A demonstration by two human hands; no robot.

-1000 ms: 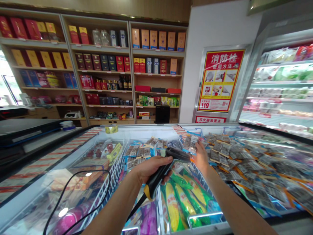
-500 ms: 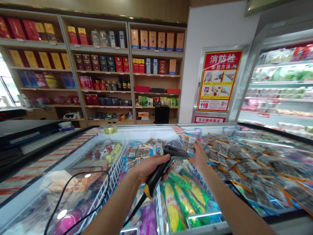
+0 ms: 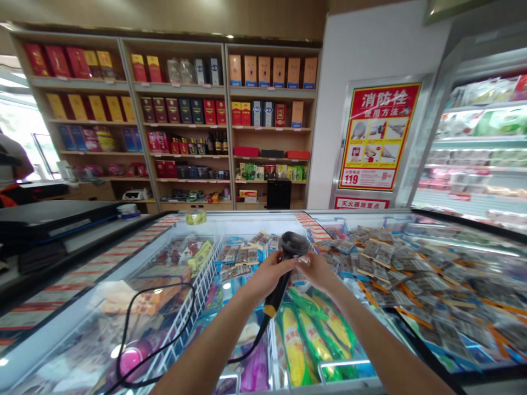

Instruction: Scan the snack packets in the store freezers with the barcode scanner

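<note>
My left hand is closed round the grip of a black barcode scanner with a yellow band near its cable end. The scanner stands nearly upright, its rounded head at the top, above an open-topped freezer. From the right, my right hand has its fingers bent in against the scanner just below the head; its fingertips are partly hidden. Below the hands lie corn-shaped packs in yellow and green wrappers. Beyond the scanner are blue-and-brown ice cream packets. The black cable loops off to the left.
White wire dividers split the freezer. Many brown-and-orange packets fill its right side. A roll of yellowish tape sits on the far rim, and a dark flat device stands at left. Shelves of boxes line the back wall.
My right hand has come left from over the packets to the scanner. The scanner's head has swung from pointing right to pointing up. The view has shifted slightly left.
</note>
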